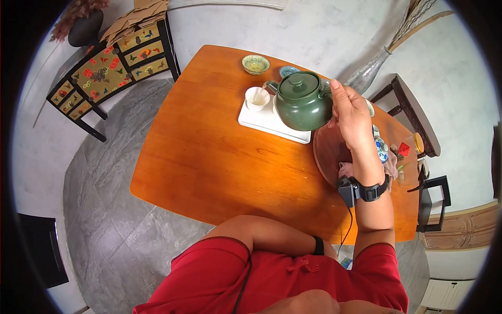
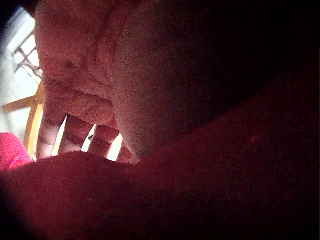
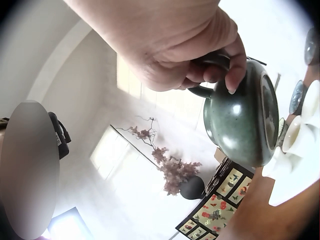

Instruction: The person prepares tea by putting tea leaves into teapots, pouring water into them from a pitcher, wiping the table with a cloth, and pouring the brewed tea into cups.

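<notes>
My right hand (image 1: 351, 118) grips the handle of a green lidded teapot (image 1: 303, 110), which is raised over a white tray (image 1: 272, 127). Its spout reaches over a white cup (image 1: 257, 102) at the tray's left end, and a thin pale stream runs from spout to cup. In the right wrist view, fingers curl round the handle of the pot, and several white cups (image 3: 295, 137) stand below it. The left hand (image 2: 75, 100) lies close by the red shirt, palm showing and fingers straight and slightly spread; in the head view it is mostly hidden behind the body.
Beyond the tray stand a green patterned bowl (image 1: 255, 64) and a small blue dish (image 1: 288, 71). A round brown tray (image 1: 327, 157) lies under the right forearm, with a blue-and-white lidded piece (image 1: 382, 152), a pink cloth (image 1: 345, 169) and a yellow-lidded jar (image 1: 418, 143) nearby.
</notes>
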`<state>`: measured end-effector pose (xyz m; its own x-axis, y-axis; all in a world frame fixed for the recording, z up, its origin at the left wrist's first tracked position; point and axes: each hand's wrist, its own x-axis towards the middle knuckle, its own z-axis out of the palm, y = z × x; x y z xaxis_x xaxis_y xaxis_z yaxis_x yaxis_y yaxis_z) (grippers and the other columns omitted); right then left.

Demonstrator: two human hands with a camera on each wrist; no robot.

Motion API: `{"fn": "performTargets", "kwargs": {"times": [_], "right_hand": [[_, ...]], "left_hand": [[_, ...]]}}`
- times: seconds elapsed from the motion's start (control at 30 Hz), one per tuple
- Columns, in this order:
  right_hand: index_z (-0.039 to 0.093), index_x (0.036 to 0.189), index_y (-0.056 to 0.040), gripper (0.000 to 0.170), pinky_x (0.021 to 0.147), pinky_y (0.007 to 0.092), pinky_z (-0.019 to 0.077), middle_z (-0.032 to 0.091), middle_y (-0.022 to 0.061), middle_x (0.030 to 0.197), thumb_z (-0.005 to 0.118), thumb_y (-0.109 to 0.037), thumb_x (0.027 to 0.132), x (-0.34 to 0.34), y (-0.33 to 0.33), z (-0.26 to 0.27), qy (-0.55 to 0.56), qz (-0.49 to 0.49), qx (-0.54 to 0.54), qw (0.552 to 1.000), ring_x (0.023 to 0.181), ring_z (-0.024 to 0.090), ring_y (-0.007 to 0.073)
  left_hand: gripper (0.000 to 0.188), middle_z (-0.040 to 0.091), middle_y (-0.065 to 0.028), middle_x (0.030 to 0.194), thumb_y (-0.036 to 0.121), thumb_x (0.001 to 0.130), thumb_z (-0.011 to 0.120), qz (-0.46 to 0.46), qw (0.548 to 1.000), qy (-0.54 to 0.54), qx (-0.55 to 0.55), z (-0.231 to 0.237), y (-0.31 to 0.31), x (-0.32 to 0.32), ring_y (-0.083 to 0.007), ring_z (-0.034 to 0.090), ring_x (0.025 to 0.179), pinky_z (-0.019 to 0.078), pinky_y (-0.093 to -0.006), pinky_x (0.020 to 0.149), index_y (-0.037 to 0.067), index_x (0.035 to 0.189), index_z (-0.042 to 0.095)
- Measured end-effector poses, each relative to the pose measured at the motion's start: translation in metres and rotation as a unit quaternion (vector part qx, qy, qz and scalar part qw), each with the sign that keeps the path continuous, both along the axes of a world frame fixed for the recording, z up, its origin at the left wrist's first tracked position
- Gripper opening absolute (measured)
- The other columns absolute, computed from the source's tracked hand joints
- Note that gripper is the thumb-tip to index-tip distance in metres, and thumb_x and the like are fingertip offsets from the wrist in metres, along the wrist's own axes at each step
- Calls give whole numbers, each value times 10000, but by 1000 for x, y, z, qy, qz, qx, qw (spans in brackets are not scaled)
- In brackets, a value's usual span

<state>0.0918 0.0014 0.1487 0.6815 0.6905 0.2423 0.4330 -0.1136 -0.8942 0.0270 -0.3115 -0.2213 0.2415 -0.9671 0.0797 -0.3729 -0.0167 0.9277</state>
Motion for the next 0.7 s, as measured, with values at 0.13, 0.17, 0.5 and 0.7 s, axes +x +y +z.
{"fn": "performTargets", "kwargs": {"times": [0.13, 0.17, 0.5, 0.7], "right_hand": [[583, 736, -25, 459, 429, 242, 380, 461, -16, 559, 563, -417, 975, 2, -1, 4, 2, 0, -1, 1000, 447, 450, 75], [582, 735, -25, 460, 427, 240, 380, 459, -19, 556, 563, -417, 975, 1, -2, 6, 3, 1, 2, 1000, 446, 450, 74], [572, 724, -33, 462, 421, 236, 388, 444, -23, 558, 562, -422, 974, 2, -3, 19, -26, -19, 11, 999, 454, 446, 68], [563, 717, -39, 463, 424, 237, 391, 435, -24, 555, 558, -422, 976, 4, -3, 25, -36, -20, 16, 999, 457, 441, 71]], "left_hand": [[434, 644, -211, 1191, 339, 935, 529, -10, 1000, -17, -11, 2, 2, 0, -302, 614, 1062, 453, -412, 923, 1, 1182, 643], [429, 645, -212, 1188, 335, 935, 528, -13, 1000, -21, -13, 3, 3, -1, -306, 615, 1060, 453, -413, 922, 2, 1179, 645], [445, 633, -204, 1215, 342, 934, 507, 21, 999, -24, 5, 29, 28, -11, -319, 604, 1094, 447, -419, 939, 12, 1207, 632], [469, 622, -190, 1246, 360, 939, 486, 36, 999, -22, 29, 36, 32, -14, -319, 591, 1129, 440, -421, 959, 24, 1239, 615]]}}
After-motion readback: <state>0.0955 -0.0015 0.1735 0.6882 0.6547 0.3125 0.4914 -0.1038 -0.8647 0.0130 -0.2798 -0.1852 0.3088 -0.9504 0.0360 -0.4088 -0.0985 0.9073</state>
